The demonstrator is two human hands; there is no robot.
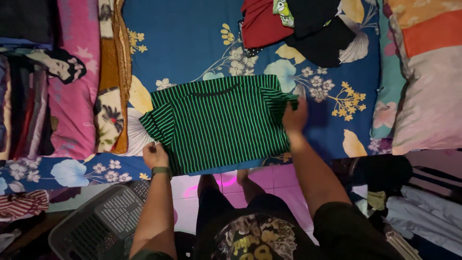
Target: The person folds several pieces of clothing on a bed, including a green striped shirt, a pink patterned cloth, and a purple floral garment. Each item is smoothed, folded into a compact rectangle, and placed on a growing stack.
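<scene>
A green shirt with black stripes (219, 123) lies flat on a blue floral bedsheet (187, 43), collar away from me. My left hand (155, 155) grips the shirt's lower left edge below the left sleeve; a green band sits on that wrist. My right hand (294, 117) pinches the right sleeve, which is folded in over the body of the shirt. Both arms reach from the bed's near edge.
A pile of red and black clothes (298, 24) sits at the far side of the sheet. Pillows (423, 82) lie at the right, folded bedding and clothes (72, 82) at the left. A grey laundry basket (98, 226) stands on the pink tiled floor by my left leg.
</scene>
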